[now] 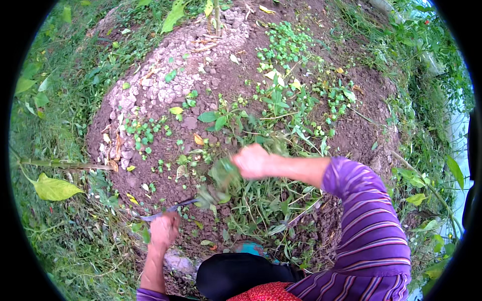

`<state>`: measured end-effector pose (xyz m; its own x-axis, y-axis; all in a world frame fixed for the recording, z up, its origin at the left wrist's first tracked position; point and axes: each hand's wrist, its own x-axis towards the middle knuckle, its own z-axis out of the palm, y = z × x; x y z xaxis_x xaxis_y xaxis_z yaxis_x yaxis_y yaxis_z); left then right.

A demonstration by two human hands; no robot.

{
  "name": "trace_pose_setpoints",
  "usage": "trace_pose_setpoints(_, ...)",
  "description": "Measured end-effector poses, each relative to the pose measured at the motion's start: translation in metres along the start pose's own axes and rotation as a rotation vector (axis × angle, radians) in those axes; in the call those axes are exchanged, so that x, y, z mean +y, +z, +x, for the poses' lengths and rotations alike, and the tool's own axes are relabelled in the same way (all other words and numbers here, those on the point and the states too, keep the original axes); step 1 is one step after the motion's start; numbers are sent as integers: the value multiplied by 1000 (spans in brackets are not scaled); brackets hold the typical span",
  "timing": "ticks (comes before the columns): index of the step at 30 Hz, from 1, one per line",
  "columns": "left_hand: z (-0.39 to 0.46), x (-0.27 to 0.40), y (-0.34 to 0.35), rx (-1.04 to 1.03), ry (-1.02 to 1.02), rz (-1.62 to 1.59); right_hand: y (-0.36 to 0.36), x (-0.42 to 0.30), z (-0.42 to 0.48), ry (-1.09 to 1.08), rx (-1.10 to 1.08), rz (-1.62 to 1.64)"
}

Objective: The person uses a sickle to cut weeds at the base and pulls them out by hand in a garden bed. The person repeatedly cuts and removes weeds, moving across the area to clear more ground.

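Observation:
My left hand (164,230) is at the lower left, closed around a tool with a curved dark metal blade (184,203), which looks like a sickle; its handle is mostly hidden by the fingers. The blade points right, low over the brown soil. My right hand (251,161), blurred, is near the middle and grips a bunch of green weeds (223,177) that hangs to its left and below. Beneath and right of that hand lies a heap of uprooted weeds (260,207). Small green weeds (143,131) grow in the soil at the left.
An upright plant stem (217,19) rises from pale clods at the top. Another stem (67,164) with a large yellow-green leaf (56,187) reaches in from the left. A thin branch (425,180) crosses the right side. Grass borders the soil mound (361,139).

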<state>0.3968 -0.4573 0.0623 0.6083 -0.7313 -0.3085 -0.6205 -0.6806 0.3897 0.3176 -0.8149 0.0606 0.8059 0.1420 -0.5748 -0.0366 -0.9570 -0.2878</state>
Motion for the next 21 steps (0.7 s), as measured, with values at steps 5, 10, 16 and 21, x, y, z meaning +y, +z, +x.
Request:
trace_pose_setpoints(5,104,61,-35,-108,-44,216,14,81,-26,484,235,14)
trace_pose_setpoints(10,180,73,-36,-146,-211,385,-34,161,-7,777,255,-33)
trace_pose_setpoints(16,200,51,-11,-106,-213,443,27,171,16,901,241,200)
trace_pose_setpoints(21,201,50,-12,-102,-188,518,4,91,1,481,59,115)
